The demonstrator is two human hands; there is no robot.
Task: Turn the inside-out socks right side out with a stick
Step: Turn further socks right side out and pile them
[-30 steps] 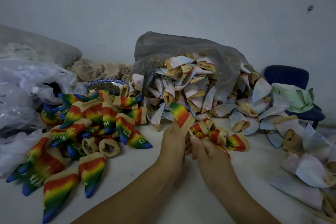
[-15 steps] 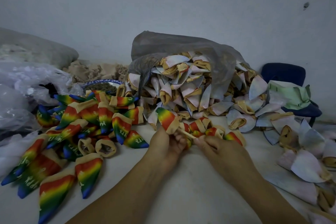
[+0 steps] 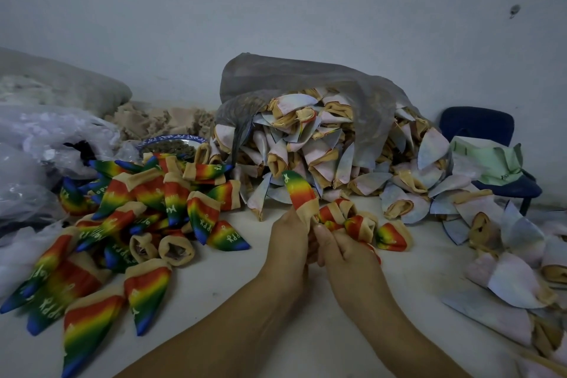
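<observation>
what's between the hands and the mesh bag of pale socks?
Head view: the rainbow sock that the left hand holds, a row of bunched rainbow socks beside the right hand, then pale socks spilled from the mesh bag.

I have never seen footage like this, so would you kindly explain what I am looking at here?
There is no machine here: a person works with bare hands, and the single picture comes from a camera worn on their head, looking forward and down. The left hand grips the beige cuff of a rainbow sock that points up; the right hand pinches at the same cuff. I see no stick; it may be hidden. On the white table, a heap of rainbow socks lies at the left, and pale inside-out socks spill from a grey bag at the back. A few bunched socks lie just right of the hands.
</observation>
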